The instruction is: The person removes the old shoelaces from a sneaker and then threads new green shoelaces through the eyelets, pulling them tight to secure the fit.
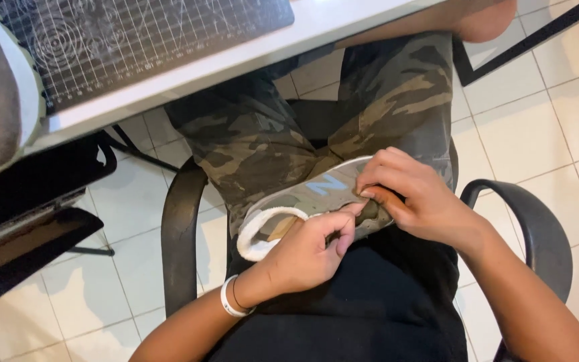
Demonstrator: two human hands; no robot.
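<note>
from the head view: a grey sneaker (316,201) lies on its side across the person's lap, on the camouflage trousers (383,100). the left hand (309,251) pinches at its upper edge, and the right hand (407,194) clamps over the middle, fingertips pressed in. the work looks mid-way, with the shoe gripped and nothing set aside. a pale blue emblem (321,186) shows on the sneaker's side, between the hands. far above the sneaker, a dark cutting mat (142,33) with white grid lines lies on the white table (236,64).
</note>
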